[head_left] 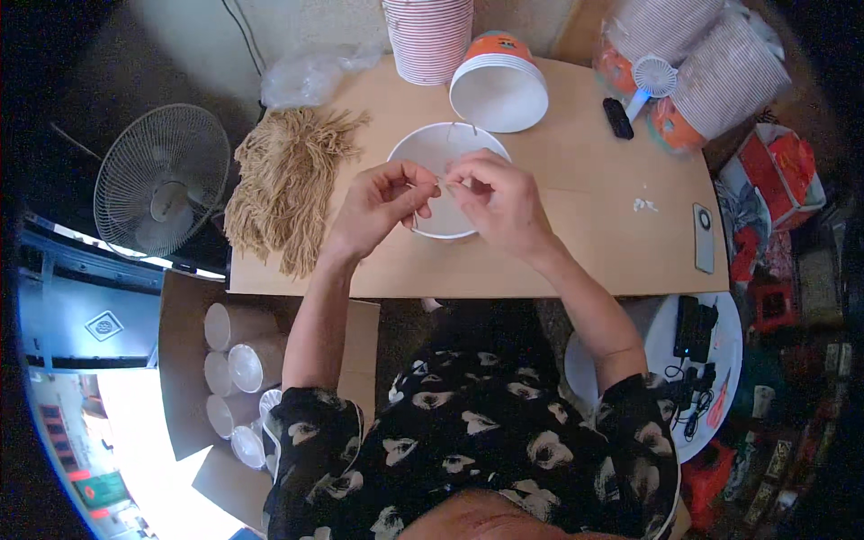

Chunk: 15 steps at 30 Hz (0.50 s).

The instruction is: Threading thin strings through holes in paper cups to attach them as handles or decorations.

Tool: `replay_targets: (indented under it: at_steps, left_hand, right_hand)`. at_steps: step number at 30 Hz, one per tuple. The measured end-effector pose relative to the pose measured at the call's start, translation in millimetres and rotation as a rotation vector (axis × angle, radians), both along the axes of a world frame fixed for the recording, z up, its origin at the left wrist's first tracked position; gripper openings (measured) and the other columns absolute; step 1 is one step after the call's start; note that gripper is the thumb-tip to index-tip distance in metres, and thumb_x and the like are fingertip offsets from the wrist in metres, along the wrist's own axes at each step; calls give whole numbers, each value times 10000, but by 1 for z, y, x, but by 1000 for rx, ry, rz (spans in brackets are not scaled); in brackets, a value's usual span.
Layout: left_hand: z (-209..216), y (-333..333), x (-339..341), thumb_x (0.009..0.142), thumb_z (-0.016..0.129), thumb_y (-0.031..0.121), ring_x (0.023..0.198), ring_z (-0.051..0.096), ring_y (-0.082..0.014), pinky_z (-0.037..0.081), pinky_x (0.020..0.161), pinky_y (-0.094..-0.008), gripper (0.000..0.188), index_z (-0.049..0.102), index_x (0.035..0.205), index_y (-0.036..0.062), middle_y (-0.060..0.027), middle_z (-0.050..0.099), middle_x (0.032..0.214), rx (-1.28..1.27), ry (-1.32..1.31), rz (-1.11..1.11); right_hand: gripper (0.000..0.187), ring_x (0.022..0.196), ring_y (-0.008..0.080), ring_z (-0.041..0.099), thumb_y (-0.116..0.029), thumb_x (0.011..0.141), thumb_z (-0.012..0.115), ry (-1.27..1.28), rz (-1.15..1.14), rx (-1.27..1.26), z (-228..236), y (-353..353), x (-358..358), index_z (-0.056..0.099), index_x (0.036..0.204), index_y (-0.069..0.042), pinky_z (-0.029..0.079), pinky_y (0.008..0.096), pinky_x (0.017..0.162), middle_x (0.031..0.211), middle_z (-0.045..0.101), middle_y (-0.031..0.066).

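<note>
My left hand (382, 205) and my right hand (499, 193) meet over a white round tub (450, 229), fingertips close together. Each is closed in a pinch on a thin strand, mostly hidden by the fingers. A short brownish bit of it shows below the left fingers, and another thin loop (465, 131) appears at the tub's far rim. Left of my left hand lies a large heap of tan cords (283, 184), loose and frayed at the ends.
Behind the tub, an orange-and-white bucket (499, 90) lies tipped beside a tall stack of tubs (429, 40). Bagged stacks (733, 81), a small handheld fan (654, 79) and a phone (704, 238) sit right. A standing fan (162, 180) and a carton of clear-lidded containers (245, 367) flank the left.
</note>
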State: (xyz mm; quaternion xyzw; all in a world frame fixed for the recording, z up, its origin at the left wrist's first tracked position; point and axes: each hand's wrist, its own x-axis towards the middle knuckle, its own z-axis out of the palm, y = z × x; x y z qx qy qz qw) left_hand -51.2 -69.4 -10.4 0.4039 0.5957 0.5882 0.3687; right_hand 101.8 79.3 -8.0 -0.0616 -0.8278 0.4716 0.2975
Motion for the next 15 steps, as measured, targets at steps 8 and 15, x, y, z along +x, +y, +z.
replay_targets:
  at_steps: [8,15]
  left_hand:
    - [13,-4,-1,943,659,108,714,602,-40,455,578,-186,136,655,1059,37,-4,695,915,-36,69,-158]
    - [8,-13,4,948,649,89,775,660,-89,526,666,-223,187,648,1109,-6,-45,706,925,50,34,29]
  right_hand:
    - [103,970,274,628,-31,804,665,152,79,391,12,14,-3,613,891,-14,497,408,853,1020,675,107]
    - [61,761,99,628,-45,901,620,-56,161,-100,0,3,-5,652,922,2,488,275,691,807,663,36]
